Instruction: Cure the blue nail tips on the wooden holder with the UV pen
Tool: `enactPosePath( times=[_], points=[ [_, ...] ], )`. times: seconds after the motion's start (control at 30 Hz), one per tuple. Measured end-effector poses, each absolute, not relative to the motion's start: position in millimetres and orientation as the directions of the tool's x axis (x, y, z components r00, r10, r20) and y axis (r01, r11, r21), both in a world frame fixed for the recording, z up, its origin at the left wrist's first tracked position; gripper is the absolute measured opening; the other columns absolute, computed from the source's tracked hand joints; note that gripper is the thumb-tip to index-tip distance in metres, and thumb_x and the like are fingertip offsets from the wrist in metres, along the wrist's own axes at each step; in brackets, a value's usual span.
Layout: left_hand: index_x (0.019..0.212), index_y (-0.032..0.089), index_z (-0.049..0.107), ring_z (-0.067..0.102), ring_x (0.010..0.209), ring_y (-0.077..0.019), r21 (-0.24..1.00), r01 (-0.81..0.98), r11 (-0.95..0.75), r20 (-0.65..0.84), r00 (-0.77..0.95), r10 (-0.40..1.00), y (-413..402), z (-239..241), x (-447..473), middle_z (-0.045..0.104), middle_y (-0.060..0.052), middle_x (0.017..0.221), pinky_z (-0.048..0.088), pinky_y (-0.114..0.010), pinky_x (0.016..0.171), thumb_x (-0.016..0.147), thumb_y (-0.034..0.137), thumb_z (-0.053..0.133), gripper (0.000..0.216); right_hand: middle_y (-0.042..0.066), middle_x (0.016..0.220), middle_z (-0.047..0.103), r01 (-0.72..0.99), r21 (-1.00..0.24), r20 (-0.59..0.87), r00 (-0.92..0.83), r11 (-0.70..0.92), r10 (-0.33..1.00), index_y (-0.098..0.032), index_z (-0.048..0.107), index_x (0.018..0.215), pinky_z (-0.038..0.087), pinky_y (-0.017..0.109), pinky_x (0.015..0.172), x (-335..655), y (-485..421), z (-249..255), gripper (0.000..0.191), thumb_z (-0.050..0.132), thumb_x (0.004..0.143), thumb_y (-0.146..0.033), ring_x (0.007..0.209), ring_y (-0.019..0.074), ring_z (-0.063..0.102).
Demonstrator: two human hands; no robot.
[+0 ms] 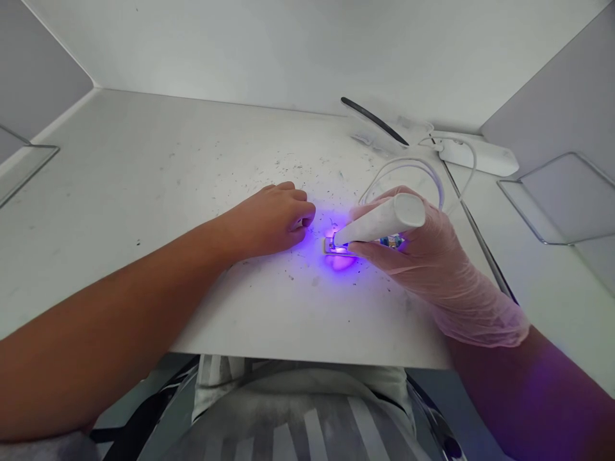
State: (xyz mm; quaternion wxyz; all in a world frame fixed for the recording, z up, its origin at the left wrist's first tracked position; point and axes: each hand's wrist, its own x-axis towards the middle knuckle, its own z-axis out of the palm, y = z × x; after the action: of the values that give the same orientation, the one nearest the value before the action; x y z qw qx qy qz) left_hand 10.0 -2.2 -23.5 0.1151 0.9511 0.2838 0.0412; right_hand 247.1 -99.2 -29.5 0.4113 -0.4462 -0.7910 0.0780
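My right hand [423,256], in a thin pinkish glove, is closed around a white handheld UV lamp [384,218]. Violet light spills from the lamp's lower end onto the white table [269,307]. Under that end is a small metal piece [330,246] that resembles the head of a nail clipper. A multicoloured patterned part [391,241] shows between the lamp and my gloved thumb; whether it belongs to the metal piece I cannot tell. My bare left hand [273,218] rests on the table just left of the glow, its fingers curled in, with nothing visible in them.
Dark flecks [288,160] are scattered over the tabletop. A white cable [423,163] loops behind my right hand near a long white box [480,157]. Clear plastic bags [369,137] and a dark, slim strip [375,120] lie at the back. Wire frames [533,214] stand at both sides.
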Motion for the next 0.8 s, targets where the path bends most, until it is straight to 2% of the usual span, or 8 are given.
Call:
enactPosePath(
  times=[0.3, 0.47, 0.8],
  points=[
    [0.075, 0.02, 0.062, 0.057, 0.086, -0.023, 0.266, 0.548, -0.793, -0.001, 0.822, 0.569, -3.6, -21.3, 11.6, 0.065, -0.005, 0.077, 0.041, -0.036, 0.074, 0.088, 0.016, 0.057, 0.015, -0.002, 0.082, 0.066, 0.651, -0.491, 0.578, -0.254, 0.579, 0.776, -0.033, 0.07, 0.094, 0.058, 0.037, 0.066, 247.2, -100.2, -29.4, 0.018, 0.086, 0.086, -0.03, 0.075, 0.0199, 0.067],
    [0.075, 0.02, 0.063, 0.057, 0.087, -0.0236, 0.257, 0.553, -0.792, -0.014, 0.822, 0.57, -3.5, -20.3, 12.1, 0.066, -0.006, 0.079, 0.041, -0.036, 0.074, 0.088, 0.017, 0.056, 0.015, -0.002, 0.081, 0.066, 0.635, -0.505, 0.57, -0.263, 0.584, 0.779, -0.033, 0.069, 0.095, 0.057, 0.038, 0.063, 247.6, -99.9, -27.8, 0.015, 0.083, 0.088, -0.031, 0.071, 0.0194, 0.065],
    [0.078, 0.02, 0.064, 0.058, 0.091, -0.0243, 0.243, 0.572, -0.784, -0.042, 0.813, 0.58, -3.5, -20.6, 12.8, 0.067, -0.007, 0.083, 0.043, -0.037, 0.076, 0.089, 0.019, 0.056, 0.014, -0.002, 0.085, 0.065, 0.633, -0.494, 0.569, -0.283, 0.596, 0.772, -0.031, 0.069, 0.089, 0.059, 0.038, 0.072, 248.4, -100.0, -28.9, 0.013, 0.082, 0.089, -0.033, 0.076, 0.0182, 0.065]
  ],
)
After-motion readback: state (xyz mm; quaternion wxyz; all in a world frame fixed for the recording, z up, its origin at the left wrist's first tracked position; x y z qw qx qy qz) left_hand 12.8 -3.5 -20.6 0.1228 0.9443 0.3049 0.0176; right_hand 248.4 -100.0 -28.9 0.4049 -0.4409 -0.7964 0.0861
